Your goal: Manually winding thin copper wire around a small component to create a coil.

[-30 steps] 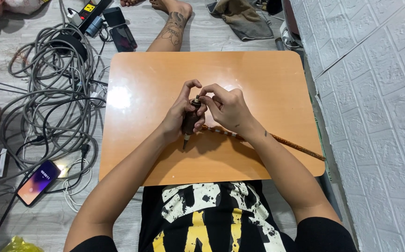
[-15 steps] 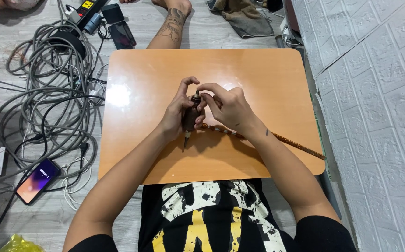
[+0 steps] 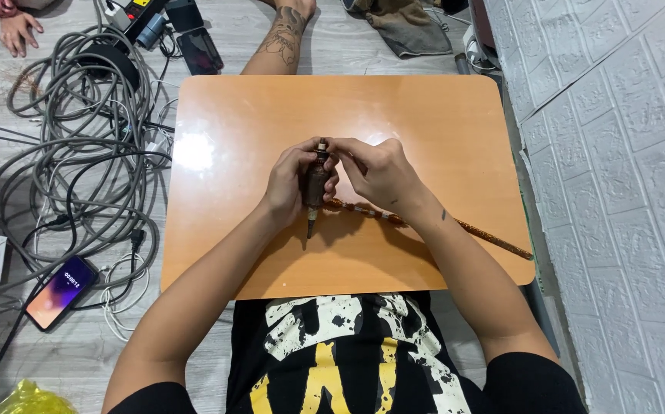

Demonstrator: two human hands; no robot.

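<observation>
Both hands meet over the middle of the orange bench. Left hand wraps a dark brown tapered tool, fingers closed around its body from the left, thumb on the near side. The tool stands roughly upright but tilted, its thin pointed tip down, touching or just above the bench near the person. Right hand comes in from the right, fingers pinched narrow on the small cap at the tool's far top end. So the tool sits between the two hands, body in the left grip, top in the right pinch. A long thin patterned brown stick lies flat on the bench, running from under the right hand out to the right edge, partly hidden by the wrist; can't tell if it touches the tool. On the floor left of the bench: a big tangle of grey cables, a lit phone near-left, a dark phone far-left, a power strip beside it. A tattooed limb of another person at the far edge of the bench, another person's hand far-left. Grey cloth far-right on the floor. White brick-pattern wall on the right. Yellow bag in the near-left corner.
</observation>
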